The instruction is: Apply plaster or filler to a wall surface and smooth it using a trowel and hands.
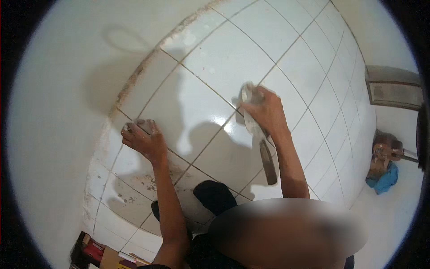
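My right hand (265,111) grips a long flat tool (268,163) and holds it against a glossy white tiled wall (224,58), at a crossing of grout lines. The tool's pale upper end (247,95) pokes out above my fingers, and its dark lower end hangs below my wrist. My left hand (144,140) rests lower and to the left on a tile seam. Its fingers are curled, the tips are dusted with pale powder, and nothing shows inside them. Tiles below that hand (134,179) are smeared with grey residue.
Plain white plaster (58,112) meets the tiles along a rough brown edge. A brownish tap (387,152) with a blue cloth (383,180) sits at the right, under a grey framed ledge (394,89). Cardboard boxes (96,253) lie at the lower left. My dark-clothed knee (215,195) is near the wall.
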### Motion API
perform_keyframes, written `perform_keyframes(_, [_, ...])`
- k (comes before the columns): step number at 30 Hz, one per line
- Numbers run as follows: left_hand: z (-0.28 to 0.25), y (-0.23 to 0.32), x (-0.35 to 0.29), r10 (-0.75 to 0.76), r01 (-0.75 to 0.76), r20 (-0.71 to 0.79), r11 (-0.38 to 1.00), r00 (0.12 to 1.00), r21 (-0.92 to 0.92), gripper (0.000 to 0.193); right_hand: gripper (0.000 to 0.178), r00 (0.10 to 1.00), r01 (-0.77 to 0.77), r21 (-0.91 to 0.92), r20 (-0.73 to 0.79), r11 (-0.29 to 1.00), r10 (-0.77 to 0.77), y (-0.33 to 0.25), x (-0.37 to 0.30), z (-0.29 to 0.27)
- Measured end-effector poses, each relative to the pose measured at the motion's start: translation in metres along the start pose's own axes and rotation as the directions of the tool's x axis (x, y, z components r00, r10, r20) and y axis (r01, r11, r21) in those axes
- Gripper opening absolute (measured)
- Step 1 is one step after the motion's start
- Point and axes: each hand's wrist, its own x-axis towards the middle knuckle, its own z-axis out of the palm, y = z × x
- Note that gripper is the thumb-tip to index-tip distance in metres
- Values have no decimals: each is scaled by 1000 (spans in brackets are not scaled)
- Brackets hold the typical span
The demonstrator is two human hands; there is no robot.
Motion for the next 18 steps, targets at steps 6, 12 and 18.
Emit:
perform_keyframes(6, [6, -8, 1, -55, 54, 39, 998, 998, 30, 29, 67, 1000, 13, -28, -22, 1000, -14, 2, -4, 8])
perform_keyframes(12, [0, 1, -3, -53, 51, 39, 998, 998, 46, 28, 68, 995, -98, 10, 5, 995, 98, -11, 8, -10])
perform_keyframes(18, [0, -1, 1, -76, 75, 28, 996, 997, 44, 27, 69, 1000, -12, -18, -3, 1000, 12, 1, -1, 8])
